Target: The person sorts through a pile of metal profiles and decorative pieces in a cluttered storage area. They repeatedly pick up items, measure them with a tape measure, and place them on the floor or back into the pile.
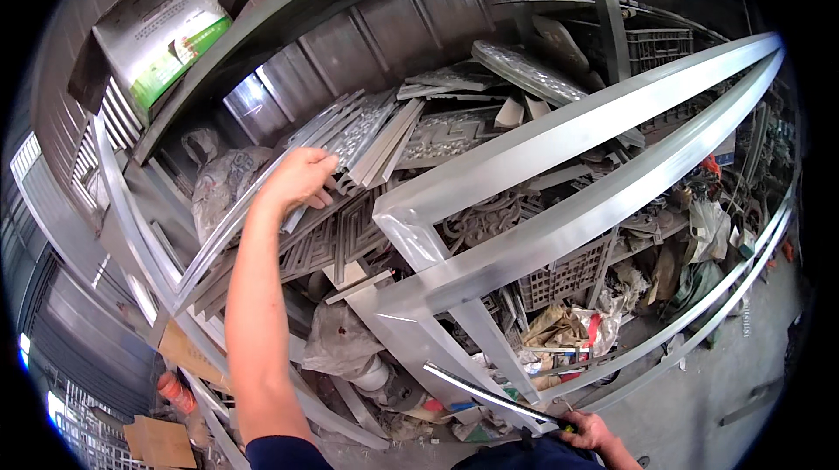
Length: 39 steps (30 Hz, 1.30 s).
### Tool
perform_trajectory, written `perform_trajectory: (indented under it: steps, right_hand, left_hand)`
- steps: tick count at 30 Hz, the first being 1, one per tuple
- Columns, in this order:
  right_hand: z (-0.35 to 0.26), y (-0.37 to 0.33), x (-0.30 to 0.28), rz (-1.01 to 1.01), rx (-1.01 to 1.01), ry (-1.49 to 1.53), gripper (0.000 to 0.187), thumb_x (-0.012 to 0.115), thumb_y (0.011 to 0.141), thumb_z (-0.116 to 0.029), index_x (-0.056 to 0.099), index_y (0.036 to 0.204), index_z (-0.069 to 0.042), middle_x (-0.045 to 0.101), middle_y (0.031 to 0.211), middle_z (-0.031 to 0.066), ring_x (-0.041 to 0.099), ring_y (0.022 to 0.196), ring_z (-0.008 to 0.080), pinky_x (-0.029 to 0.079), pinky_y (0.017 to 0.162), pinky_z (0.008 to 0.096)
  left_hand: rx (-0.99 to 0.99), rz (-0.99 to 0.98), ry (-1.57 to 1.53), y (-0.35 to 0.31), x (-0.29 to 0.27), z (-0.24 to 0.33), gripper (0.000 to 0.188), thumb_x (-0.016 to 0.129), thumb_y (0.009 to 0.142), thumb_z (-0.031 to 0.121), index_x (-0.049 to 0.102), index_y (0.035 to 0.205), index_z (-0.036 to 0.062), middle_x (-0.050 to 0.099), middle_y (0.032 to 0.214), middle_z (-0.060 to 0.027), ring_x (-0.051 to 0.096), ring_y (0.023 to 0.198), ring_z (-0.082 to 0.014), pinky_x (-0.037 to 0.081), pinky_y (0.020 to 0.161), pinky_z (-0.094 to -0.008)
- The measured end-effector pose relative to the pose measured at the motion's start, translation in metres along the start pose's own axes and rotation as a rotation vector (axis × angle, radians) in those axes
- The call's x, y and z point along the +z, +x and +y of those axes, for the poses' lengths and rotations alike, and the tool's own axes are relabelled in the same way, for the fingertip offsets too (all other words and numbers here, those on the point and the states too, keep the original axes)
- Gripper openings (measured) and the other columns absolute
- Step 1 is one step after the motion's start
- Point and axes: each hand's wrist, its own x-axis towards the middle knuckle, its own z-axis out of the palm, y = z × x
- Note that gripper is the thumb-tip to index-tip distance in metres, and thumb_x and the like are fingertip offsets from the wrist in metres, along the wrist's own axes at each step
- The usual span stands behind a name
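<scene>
My left hand [301,177] reaches out to a shelf, its fingers bent down at the near end of a stack of grey metal strips [393,142]. What lies inside the fingers is hidden. Below it, ornamental panels with stepped ridges [336,234] are piled on the shelf. At the lower edge, close to my body, my right hand [594,435] is closed around the black and yellow end of a long thin tool [489,393]. Its narrow, shiny strip points left and away from me.
Two thick silver metal beams [542,142] cross the front of the shelf, joined at a corner. A plastic crate [568,269], bags [341,339] and scraps fill the lower level. A white and green box [162,38] sits at upper left. Curved rails [690,321] run low on the right.
</scene>
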Motion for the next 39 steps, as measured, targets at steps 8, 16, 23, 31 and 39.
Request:
perform_trajectory:
  steps: [8,16,23,31,39]
  right_hand:
    - [0.005,0.005,0.001,0.038,-0.058,-0.074,0.048,0.072,0.075,-0.037,0.065,0.113,-0.009,0.068,0.097,0.0165,0.067,0.091,0.0350,0.054,0.081,0.0431]
    - [0.001,0.020,0.007,-0.048,-0.122,-0.102,0.055,0.071,0.077,-0.042,0.063,0.121,-0.009,0.067,0.107,0.0171,0.066,0.097,0.0353,0.053,0.085,0.0423]
    - [-0.058,0.023,-0.012,-0.109,-0.004,-0.038,0.044,0.060,0.083,-0.032,0.064,0.121,-0.010,0.068,0.109,0.0196,0.067,0.098,0.0350,0.052,0.085,0.0438]
    - [-0.078,0.024,-0.006,-0.144,0.040,-0.010,0.041,0.060,0.085,-0.034,0.066,0.117,-0.010,0.068,0.103,0.0186,0.066,0.093,0.0368,0.052,0.079,0.0431]
    - [-0.040,0.044,0.018,-0.090,-0.242,-0.169,0.047,0.072,0.076,-0.036,0.066,0.113,-0.008,0.067,0.098,0.0178,0.066,0.091,0.0352,0.053,0.080,0.0431]
  left_hand:
    - [0.140,0.288,0.111,0.007,0.054,0.022,0.069,0.082,0.072,0.044,0.053,0.094,-0.0144,0.063,0.069,-0.0180,0.065,0.053,-0.0247,0.054,0.047,-0.0353]
    - [0.138,0.418,0.319,-0.007,0.083,0.067,0.050,0.077,0.072,0.031,0.065,0.100,-0.0079,0.068,0.095,-0.0297,0.068,0.093,-0.0424,0.054,0.086,-0.0451]
    - [0.145,0.383,0.366,-0.013,0.080,0.046,0.064,0.075,0.070,0.052,0.068,0.097,-0.0050,0.069,0.094,-0.0271,0.068,0.091,-0.0410,0.055,0.079,-0.0469]
    - [0.324,0.606,0.222,-0.064,0.032,-0.019,0.050,0.069,0.083,0.049,0.066,0.083,-0.0008,0.067,0.077,-0.0221,0.068,0.076,-0.0374,0.053,0.069,-0.0476]
    - [-0.182,0.450,0.613,-0.162,-0.147,-0.218,0.068,0.069,0.079,0.056,0.067,0.109,-0.0046,0.066,0.110,-0.0272,0.063,0.106,-0.0376,0.048,0.092,-0.0438]
